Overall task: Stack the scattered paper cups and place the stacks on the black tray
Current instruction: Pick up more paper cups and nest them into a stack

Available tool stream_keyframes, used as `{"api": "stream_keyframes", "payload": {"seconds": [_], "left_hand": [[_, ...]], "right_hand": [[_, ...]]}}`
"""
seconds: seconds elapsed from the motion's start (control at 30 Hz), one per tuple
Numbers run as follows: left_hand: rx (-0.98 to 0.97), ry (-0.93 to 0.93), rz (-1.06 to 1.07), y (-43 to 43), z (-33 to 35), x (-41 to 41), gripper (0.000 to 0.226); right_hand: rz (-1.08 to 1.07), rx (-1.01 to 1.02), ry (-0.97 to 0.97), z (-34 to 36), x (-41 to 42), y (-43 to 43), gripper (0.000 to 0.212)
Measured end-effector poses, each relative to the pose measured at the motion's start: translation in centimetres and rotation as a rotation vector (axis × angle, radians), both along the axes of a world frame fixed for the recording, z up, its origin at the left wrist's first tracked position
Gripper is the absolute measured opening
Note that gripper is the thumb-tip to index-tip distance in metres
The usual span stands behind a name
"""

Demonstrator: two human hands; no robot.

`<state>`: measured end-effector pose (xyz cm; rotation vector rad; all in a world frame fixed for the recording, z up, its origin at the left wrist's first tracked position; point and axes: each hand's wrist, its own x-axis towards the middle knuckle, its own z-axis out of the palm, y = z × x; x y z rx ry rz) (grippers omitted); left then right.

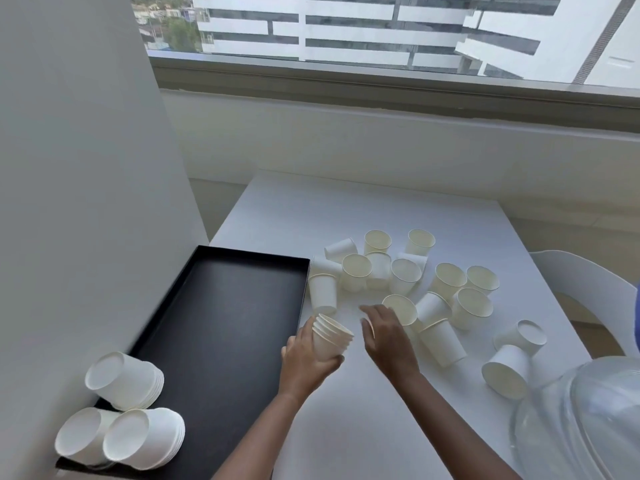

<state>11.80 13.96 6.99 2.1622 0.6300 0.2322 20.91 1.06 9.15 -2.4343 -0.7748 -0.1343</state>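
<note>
Left hand (304, 358) holds cup stack (330, 337), mouth tilted up-right

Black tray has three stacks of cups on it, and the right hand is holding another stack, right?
Not quite. The head view shows the left hand holding that stack, not the right hand. The black tray does carry three stacks.
</note>
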Motion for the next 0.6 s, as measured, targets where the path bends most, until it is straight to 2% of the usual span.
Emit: {"api": "stream_keyframes", "payload": {"seconds": [0.13, 0.3, 0.47, 0.6], "left_hand": [[-0.015, -0.017, 0.013, 0.1, 0.0, -0.3, 0.076], [-0.006, -0.018, 0.011, 0.1, 0.0, -0.6, 0.076], [0.013, -0.016, 0.024, 0.6, 0.0, -0.9, 0.081], [0.022, -0.007, 0.027, 0.4, 0.0, -1.2, 0.081]], "right_hand": [[-0.136, -0.429, 0.022, -0.7, 2.2, -1.3, 0.046], [-0.176, -0.641, 0.087, -1.3, 2.9, -2.6, 0.03], [-0.201, -0.559, 0.0, -1.0, 2.4, -2.9, 0.031], [-0.195, -0.207, -0.074, 0.9, 0.9, -1.3, 0.024]]}}
